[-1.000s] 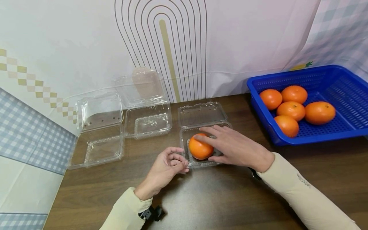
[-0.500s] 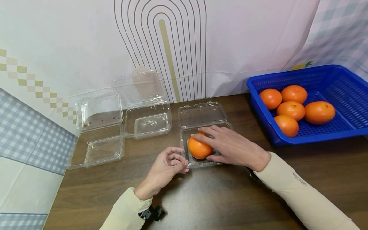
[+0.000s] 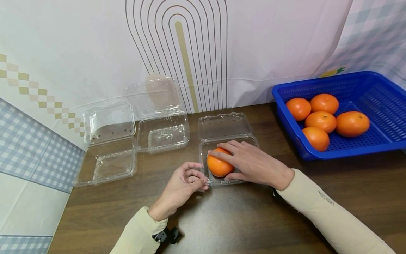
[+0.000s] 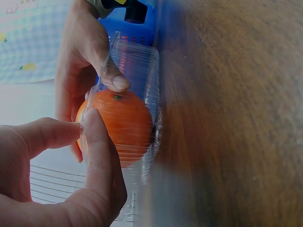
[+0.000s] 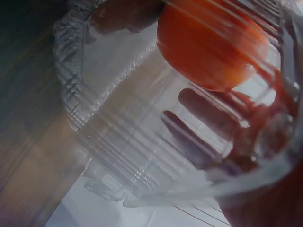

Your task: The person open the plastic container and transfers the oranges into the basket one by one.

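Note:
In the head view an orange point(image 3: 218, 165) sits in the base of a clear plastic clamshell container point(image 3: 226, 127), whose lid lies open behind it. My right hand point(image 3: 253, 163) grips the orange from the right, fingers over its top and thumb low at the near side. My left hand point(image 3: 181, 187) pinches the container's near-left corner; the left wrist view shows thumb and forefinger meeting on the thin rim point(image 4: 84, 137). Through the clear wall in the right wrist view, the orange point(image 5: 208, 45) and my right hand's fingers point(image 5: 203, 111) show.
Two more open clamshell containers, one point(image 3: 164, 135) near the middle and one point(image 3: 109, 160) farther left, stand by the wall. A blue basket point(image 3: 364, 151) with several oranges point(image 3: 321, 121) is at the right on the brown wooden table point(image 3: 228, 222).
My right hand and the orange have shifted slightly left within the container. The container's right side and lid have moved a little to the right. My left hand has stayed in place.

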A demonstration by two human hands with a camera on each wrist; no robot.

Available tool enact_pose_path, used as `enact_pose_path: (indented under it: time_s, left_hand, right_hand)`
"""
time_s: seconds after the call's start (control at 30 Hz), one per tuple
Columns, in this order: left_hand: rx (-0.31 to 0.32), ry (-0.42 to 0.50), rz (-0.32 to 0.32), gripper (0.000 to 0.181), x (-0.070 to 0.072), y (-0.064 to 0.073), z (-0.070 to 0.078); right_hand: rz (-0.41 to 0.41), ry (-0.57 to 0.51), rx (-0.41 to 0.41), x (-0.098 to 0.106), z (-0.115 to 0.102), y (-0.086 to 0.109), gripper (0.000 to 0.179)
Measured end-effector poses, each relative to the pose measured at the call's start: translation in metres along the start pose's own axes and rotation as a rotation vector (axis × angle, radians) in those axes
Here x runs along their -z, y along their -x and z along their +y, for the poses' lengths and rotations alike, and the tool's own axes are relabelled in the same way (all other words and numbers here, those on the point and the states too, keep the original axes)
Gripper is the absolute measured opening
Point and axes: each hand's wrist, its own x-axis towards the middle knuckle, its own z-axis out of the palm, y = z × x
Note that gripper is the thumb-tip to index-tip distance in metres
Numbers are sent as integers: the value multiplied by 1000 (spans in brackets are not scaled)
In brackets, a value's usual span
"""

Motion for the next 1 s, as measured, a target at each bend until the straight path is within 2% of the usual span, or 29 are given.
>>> enact_pose_path:
  time_s: [0.37, 1.0]
  left_hand:
    - [0, 6, 2, 48, -1, 1, 1]
    - [3, 26, 14, 49, -3, 1, 0]
  right_hand:
    - [13, -4, -3, -1, -1, -1, 70]
    - [37, 53, 11, 2, 1, 1, 70]
